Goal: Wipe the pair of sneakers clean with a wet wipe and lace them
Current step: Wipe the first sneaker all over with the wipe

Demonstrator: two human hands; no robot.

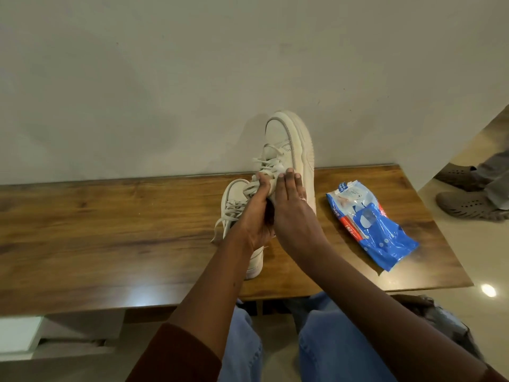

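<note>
Your L hand [257, 213] grips raised shoe [289, 139] near the laces, toe pointing up, over table [110, 230] far edge. Your R hand [293, 213] lies flat, fingers straight, pressed on that shoe's side; can't tell if a wipe's under it. 2nd shoe [237, 193] lies on table just left of L hand, laces loose. Wipe pack [371, 224] on table to the right, apart from both shoes.

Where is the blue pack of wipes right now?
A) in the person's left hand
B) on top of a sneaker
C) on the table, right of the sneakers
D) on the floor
C: the pack of wipes lies flat on the table, to the right of the raised sneaker.
</note>
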